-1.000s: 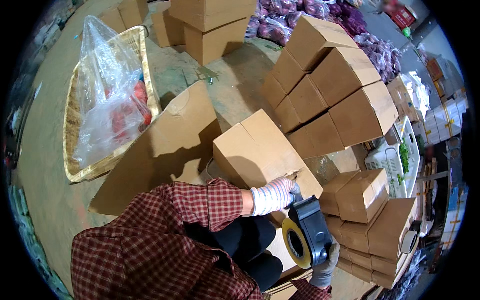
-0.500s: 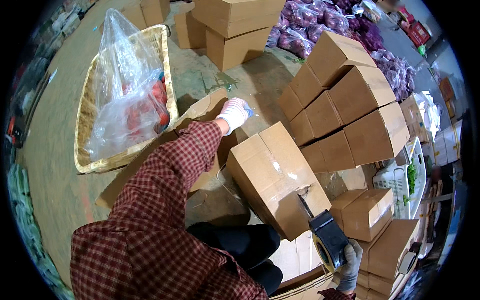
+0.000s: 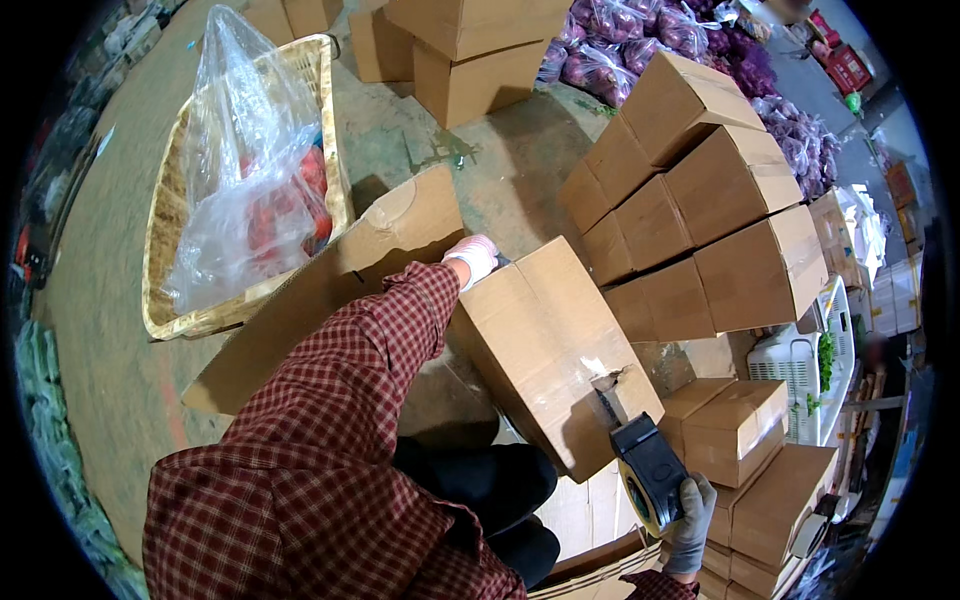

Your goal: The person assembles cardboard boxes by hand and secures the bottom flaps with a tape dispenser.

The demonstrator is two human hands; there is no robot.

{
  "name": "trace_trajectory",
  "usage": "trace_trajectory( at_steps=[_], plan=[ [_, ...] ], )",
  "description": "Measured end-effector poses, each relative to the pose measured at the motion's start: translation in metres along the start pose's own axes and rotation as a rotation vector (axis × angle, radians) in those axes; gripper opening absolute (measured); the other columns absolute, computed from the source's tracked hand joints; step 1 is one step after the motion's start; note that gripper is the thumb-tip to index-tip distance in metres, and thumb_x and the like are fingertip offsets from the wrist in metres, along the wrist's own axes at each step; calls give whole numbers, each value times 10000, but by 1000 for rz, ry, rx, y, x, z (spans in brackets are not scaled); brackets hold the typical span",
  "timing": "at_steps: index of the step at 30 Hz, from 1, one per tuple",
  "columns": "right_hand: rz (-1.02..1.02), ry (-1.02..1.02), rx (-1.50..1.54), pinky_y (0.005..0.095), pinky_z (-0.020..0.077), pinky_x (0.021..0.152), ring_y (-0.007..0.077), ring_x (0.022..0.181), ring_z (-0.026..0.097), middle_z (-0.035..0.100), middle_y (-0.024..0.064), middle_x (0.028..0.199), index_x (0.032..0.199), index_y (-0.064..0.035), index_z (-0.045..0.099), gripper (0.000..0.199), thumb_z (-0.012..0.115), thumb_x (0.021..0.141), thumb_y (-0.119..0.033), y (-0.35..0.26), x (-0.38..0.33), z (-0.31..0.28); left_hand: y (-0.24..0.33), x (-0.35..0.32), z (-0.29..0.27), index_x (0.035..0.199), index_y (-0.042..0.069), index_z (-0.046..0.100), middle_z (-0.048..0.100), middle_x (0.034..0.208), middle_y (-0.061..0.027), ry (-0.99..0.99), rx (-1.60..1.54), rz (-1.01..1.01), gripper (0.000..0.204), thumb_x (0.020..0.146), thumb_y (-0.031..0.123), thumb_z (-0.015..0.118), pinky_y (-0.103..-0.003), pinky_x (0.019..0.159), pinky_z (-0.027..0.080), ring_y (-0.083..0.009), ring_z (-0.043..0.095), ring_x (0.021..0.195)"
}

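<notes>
Left hand: the left hand [image 3: 472, 256], in a pale glove, lies flat with fingers spread on the far top edge of the cardboard box [image 3: 545, 350]; it steadies the box and grips nothing.
Right hand: the right hand [image 3: 690, 515], in a grey glove, is closed around the handle of the tape dispenser [image 3: 650, 470].
Tape dispenser: black, with a yellowish roll; its front end sits at the near corner of the box, at the end of the top seam.
Box position: the box sits tilted in front of the person's knees, resting partly on a large flat sheet of cardboard [image 3: 330, 290] on the concrete floor [image 3: 470, 170].
Seam: a glossy strip of clear tape appears to run along the top seam toward the dispenser. Whether it reaches the far edge cannot be told, as the left hand covers that end.
Progress, judged: the flaps are shut and the top seam looks taped along most of its length; the strip seems not yet cut free at the near corner. The underside is out of view.
Finished stock: closed boxes [image 3: 700, 200] are stacked to the right, and smaller ones [image 3: 740, 430] lie nearer the person.
Surroundings: a woven basket [image 3: 165, 300] to the left holds a clear plastic bag [image 3: 250, 180] with red produce inside.
</notes>
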State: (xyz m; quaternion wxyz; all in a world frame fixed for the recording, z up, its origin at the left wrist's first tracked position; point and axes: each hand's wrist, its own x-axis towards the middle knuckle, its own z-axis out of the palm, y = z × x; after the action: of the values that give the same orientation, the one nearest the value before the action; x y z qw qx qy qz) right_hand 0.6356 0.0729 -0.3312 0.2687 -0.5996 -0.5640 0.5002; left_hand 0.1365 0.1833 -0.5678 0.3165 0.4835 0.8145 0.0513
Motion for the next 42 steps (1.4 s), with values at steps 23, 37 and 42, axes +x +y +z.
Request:
trace_trajectory(
  at_steps=[23,37,42],
  plan=[
    [29,-11,57,223,326,559,65,631,405,479,-38,685,846,17,597,363,589,809,-344,35,3,-17,204,-136,3,1216,110,552,543,1239,-107,98,166,1183,388,839,194,592,-414,1020,372,-288,459,1213],
    [96,69,97,210,364,546,64,617,454,545,-6,711,870,40,601,378,635,746,-315,21,-3,-10,261,-110,67,1188,168,616,568,1271,-19,-550,16,1180,443,762,225,722,-315,957,444,-227,546,1153],
    [137,-37,89,219,409,565,78,635,496,580,17,727,871,51,604,401,648,744,-327,27,7,-26,263,-112,64,1191,182,615,536,1311,-21,-572,22,1213,444,760,199,719,-314,977,427,-232,523,1182]
  ],
)
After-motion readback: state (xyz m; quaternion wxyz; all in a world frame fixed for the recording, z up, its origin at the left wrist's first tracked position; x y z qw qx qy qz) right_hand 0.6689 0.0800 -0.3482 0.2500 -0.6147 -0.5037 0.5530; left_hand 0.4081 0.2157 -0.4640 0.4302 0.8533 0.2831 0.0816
